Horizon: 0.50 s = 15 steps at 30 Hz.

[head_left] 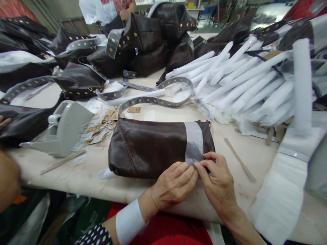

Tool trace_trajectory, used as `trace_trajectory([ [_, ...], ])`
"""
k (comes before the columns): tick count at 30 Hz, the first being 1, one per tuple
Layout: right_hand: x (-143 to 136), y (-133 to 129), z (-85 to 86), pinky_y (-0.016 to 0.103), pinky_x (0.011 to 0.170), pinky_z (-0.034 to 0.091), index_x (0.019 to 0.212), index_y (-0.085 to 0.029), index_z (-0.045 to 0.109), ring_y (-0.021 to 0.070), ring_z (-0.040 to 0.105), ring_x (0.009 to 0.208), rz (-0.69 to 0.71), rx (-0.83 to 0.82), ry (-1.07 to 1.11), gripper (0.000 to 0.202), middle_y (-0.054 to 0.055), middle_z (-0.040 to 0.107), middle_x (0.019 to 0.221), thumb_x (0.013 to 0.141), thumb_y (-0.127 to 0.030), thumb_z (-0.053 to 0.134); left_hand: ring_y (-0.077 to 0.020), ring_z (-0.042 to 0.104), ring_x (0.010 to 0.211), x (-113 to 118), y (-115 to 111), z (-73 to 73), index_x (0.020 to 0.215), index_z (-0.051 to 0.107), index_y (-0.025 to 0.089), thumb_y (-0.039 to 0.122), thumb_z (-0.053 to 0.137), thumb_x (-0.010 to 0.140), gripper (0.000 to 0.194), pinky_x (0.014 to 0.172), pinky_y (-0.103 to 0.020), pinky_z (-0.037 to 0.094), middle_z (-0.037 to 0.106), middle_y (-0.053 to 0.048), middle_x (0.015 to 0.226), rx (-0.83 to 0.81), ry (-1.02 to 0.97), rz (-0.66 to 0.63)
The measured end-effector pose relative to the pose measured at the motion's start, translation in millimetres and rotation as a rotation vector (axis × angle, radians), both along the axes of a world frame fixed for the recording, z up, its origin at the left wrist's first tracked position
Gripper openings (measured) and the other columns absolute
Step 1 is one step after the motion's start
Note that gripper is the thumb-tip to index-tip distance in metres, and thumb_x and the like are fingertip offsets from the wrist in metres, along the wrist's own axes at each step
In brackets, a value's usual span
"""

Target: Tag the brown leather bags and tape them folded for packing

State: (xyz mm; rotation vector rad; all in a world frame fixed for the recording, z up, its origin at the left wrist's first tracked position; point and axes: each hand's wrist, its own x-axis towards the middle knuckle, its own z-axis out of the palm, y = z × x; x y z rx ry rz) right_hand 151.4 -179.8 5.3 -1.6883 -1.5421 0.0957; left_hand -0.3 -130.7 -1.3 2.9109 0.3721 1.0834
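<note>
A dark brown leather handbag (150, 146) lies at the table's front edge, its studded strap (153, 101) looping away behind it. Around the bag's right part runs a pale grey band (194, 137). My left hand (176, 183) is closed at the band's lower end, fingertips pinching it. Beside it, my right hand (218, 180) pinches the same end between thumb and forefinger, its other fingers resting against the bag's lower right corner. The two hands' fingertips almost meet. What lies under the fingertips is hidden.
A grey tape dispenser (68, 129) and a heap of brown and white tags (104, 122) stand left of the bag. White wrapped rolls (245, 81) are piled at right, near a flat strip (240, 160). More dark bags (143, 44) fill the back. Other people are nearby.
</note>
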Motion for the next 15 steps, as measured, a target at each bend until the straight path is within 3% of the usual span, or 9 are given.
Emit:
trace_trajectory([
  [8, 7, 10, -0.1, 0.029, 0.059, 0.048, 0.061, -0.019, 0.051, 0.0145, 0.054, 0.067, -0.044, -0.079, 0.079, 0.027, 0.004, 0.053, 0.082, 0.083, -0.032, 0.056, -0.0218, 0.058, 0.101, 4, -4, -1.6, 0.105, 0.06, 0.002, 0.008, 0.038, 0.093, 0.026, 0.086, -0.034, 0.05, 0.063, -0.014, 0.105, 0.101, 0.085, 0.104],
  [12, 19, 4, 6.5, 0.026, 0.055, 0.05, 0.077, -0.019, 0.053, 0.0141, 0.055, 0.068, -0.063, -0.06, 0.201, 0.018, 0.004, 0.054, 0.088, 0.08, -0.034, 0.063, -0.0211, 0.058, 0.103, 3, -4, -5.4, 0.104, 0.06, 0.004, 0.009, 0.037, 0.094, 0.026, 0.087, -0.033, 0.049, 0.062, -0.014, 0.107, 0.092, 0.093, 0.12],
  [15, 55, -16, 18.7, 0.03, 0.062, 0.051, 0.089, -0.019, 0.057, 0.0148, 0.056, 0.074, -0.21, 0.068, 0.115, 0.017, 0.006, 0.057, 0.1, 0.081, -0.034, 0.063, -0.0224, 0.057, 0.104, 3, -3, -7.5, 0.105, 0.06, 0.004, 0.009, 0.039, 0.093, 0.025, 0.088, -0.035, 0.048, 0.063, -0.013, 0.108, 0.066, 0.084, 0.096],
])
